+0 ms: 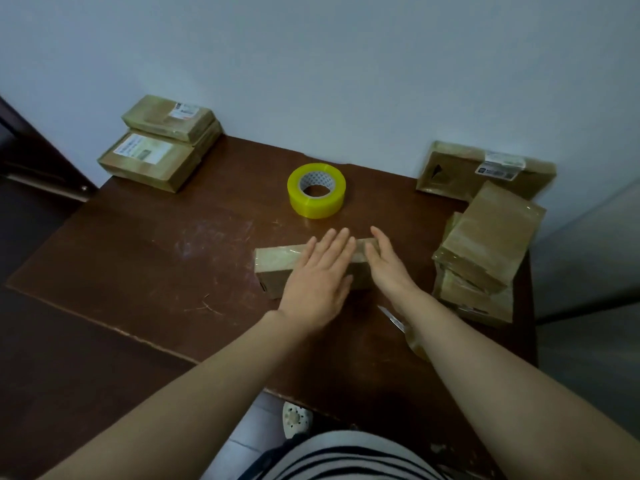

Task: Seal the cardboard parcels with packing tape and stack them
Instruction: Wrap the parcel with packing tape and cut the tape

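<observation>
Parcel: the small cardboard parcel (277, 261) lies flat mid-table, just in front of the tape roll (316, 190), with glossy tape across its top.
Left hand (318, 275): palm down on the parcel, fingers straight and spread, gripping nothing.
Right hand (388, 268): fingers straight, laid against the parcel's right end, close beside the left.
Step, as I judge it: pressing the tape down to finish the seal.
Doing it well: stroke from the middle out to the ends and down over the edges (bubbles gather at corners), with one hand pinning the parcel so it doesn't slide.
Scissors (391, 317): near the right forearm and partly hidden by it, blades pointing away; mind them when drawing back.
Edges: the right pile (485, 251) sits askew near the table's (156, 258) right edge and could be knocked.
Open room: bare tabletop runs left toward the far-left stack (162, 150); it may overhang the corner, which is hard to tell.
</observation>
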The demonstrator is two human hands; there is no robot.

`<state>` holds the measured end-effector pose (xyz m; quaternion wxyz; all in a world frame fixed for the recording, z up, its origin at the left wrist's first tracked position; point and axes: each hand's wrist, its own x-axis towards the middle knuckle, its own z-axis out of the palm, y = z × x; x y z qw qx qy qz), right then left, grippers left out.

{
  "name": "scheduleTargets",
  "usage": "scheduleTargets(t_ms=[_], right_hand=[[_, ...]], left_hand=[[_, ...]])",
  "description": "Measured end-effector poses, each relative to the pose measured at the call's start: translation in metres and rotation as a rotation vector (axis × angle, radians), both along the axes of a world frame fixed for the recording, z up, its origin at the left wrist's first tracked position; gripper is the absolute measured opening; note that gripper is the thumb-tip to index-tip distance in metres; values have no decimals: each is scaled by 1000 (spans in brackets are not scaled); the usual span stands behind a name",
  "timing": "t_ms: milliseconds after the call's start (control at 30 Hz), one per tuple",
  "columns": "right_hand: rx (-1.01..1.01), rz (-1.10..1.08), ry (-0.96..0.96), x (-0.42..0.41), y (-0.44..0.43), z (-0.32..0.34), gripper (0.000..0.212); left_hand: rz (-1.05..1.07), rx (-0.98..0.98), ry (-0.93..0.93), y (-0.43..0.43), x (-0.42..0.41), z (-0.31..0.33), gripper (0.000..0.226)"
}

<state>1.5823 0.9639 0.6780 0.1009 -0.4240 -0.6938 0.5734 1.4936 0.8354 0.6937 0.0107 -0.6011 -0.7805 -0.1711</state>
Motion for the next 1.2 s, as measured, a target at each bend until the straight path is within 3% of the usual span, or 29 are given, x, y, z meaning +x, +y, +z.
scheduleTargets(t_ms=[200,767,900,1067,1200], right_hand=[[64,8,12,-1,0,-3,48],[58,57,20,2,0,-5,48],[44,39,24,0,1,-4,48],[51,48,20,1,0,-5,48],[61,53,12,0,2,-5,48]], left_hand=[[-21,-226,84,20,-1,-12,66],[-155,-121,-38,-5,-26,-6,68],[-83,-82,-2,3,-21,-1,59],[-108,-192,101,20,-10,-10,83],[-144,-258,82,19,-18,-11,87]])
